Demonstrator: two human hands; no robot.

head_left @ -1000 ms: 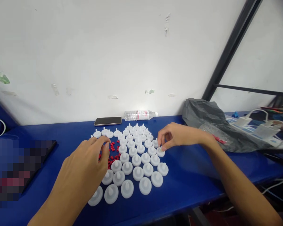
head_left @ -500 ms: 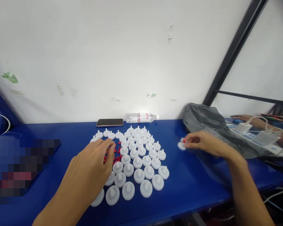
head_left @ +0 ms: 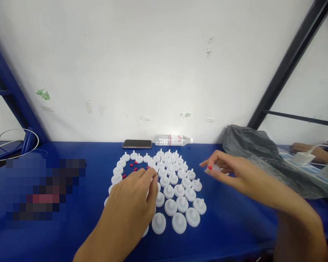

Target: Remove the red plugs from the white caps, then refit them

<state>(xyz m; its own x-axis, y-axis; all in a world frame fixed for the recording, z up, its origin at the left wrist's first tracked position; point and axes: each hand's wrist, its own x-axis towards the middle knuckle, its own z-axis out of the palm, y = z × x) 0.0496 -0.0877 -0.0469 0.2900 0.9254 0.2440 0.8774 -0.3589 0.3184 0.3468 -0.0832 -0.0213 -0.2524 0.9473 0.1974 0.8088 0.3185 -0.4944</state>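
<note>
Several white plastic caps [head_left: 177, 189] with a centre nub stand in rows on the blue table [head_left: 229, 214]. Small red pieces [head_left: 133, 166] lie loose among them at the left. My left hand [head_left: 133, 203] rests over the near-left caps, fingertips bunched together by the red pieces; what they pinch is hidden. My right hand [head_left: 232, 173] hovers to the right of the rows and holds a white cap [head_left: 215, 168] with a red piece in it between thumb and fingers.
A dark phone [head_left: 137, 144] and a lying water bottle [head_left: 172, 140] sit by the white wall. A grey plastic bag [head_left: 246, 140] and white chargers [head_left: 300, 158] lie at the right, near another person's hand [head_left: 299, 147]. A black post [head_left: 289, 62] slants up at the right.
My right hand took a cap from the right side of the rows and carried it rightward, still in hand. My left hand stayed at the red pieces. The view shifted left.
</note>
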